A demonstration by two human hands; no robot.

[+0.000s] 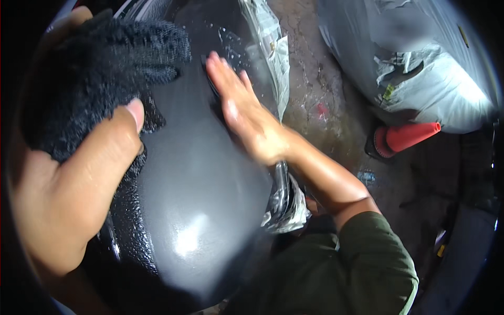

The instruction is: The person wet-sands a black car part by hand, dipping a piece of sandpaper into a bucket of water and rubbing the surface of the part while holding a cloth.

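A shaggy black cloth (pixel 100 68), wet at its lower side, is bunched in my left hand (pixel 79 189); my thumb presses against it. It lies over the left part of a curved dark grey panel (pixel 194 178), likely a vehicle's. My right hand (pixel 247 110) presses on the panel's right side, fingers stretched forward. Along and under those fingers shows a thin dark edge, like that of a flat pad, mostly hidden by the hand. Water drops dot the panel beyond my fingertips, and a wet textured strip (pixel 131 226) runs down its left side.
Crumpled clear plastic sheeting (pixel 270 47) hangs along the panel's right edge, with more wrapped near my elbow. On the stained floor (pixel 320 79) to the right stands an orange cone (pixel 415 137) with a dark base. Behind it is a large plastic-covered shape (pixel 430 79).
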